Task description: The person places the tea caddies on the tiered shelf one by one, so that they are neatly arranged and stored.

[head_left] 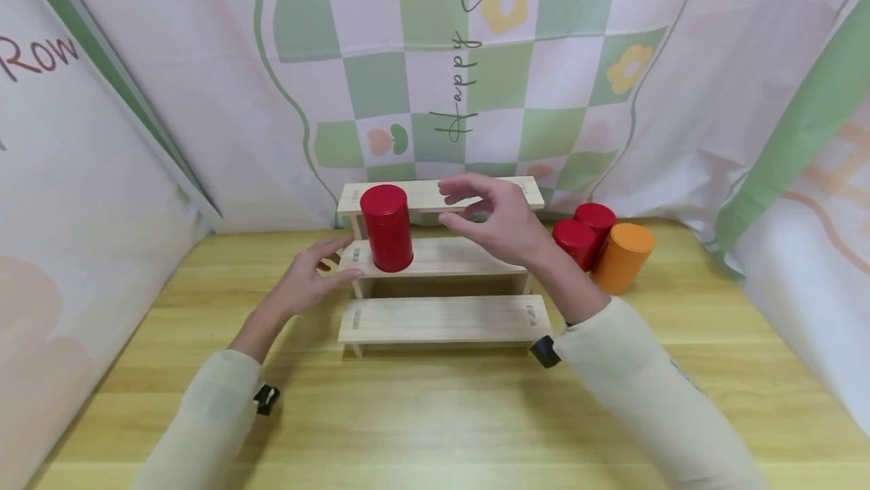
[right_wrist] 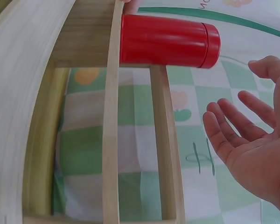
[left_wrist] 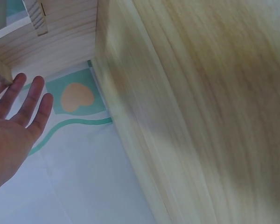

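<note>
A red cylindrical canister [head_left: 387,229] stands upright near the left end of the middle tier of a three-step wooden shelf [head_left: 445,318]. My left hand [head_left: 309,278] is at that tier's left end, its thumb by the edge. The left wrist view shows its fingers [left_wrist: 30,102] extended beside the wood. Right of the canister, my right hand [head_left: 499,218] hovers over the shelf with relaxed, spread fingers and nothing in them. From the right wrist, the same canister [right_wrist: 168,42] appears sideways, a gap between it and my fingers.
Two more red canisters [head_left: 595,218] and an orange canister [head_left: 623,258] stand grouped on the wooden table [head_left: 435,422], right of the shelf. Behind the shelf hangs a green-and-white checked curtain [head_left: 435,75]. White fabric walls border both sides.
</note>
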Available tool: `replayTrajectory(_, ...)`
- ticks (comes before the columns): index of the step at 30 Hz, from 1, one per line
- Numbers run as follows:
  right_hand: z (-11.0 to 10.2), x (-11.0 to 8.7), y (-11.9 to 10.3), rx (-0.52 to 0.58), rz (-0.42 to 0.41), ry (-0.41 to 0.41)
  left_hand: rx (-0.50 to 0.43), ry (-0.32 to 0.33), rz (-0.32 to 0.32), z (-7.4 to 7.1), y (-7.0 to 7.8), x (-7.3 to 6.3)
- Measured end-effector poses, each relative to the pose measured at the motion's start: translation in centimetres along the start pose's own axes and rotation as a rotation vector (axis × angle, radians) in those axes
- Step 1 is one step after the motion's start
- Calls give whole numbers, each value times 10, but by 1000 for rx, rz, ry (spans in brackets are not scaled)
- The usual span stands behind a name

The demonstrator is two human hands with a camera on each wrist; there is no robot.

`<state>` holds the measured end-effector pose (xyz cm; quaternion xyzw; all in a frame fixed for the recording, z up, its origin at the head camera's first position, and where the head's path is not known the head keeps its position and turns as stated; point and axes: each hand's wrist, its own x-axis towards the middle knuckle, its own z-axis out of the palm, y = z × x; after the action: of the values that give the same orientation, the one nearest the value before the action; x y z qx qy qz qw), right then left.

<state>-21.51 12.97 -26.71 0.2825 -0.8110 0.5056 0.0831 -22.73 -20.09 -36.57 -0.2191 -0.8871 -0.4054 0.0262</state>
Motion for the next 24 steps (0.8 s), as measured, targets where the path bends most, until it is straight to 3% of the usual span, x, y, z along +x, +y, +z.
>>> replayTrajectory(16,-43,-42,21,-81,60,79,-3,0,9,0,1,1)
replayTrajectory(24,-55,-55,30,-115,102,123,13,7,22,1,0,2)
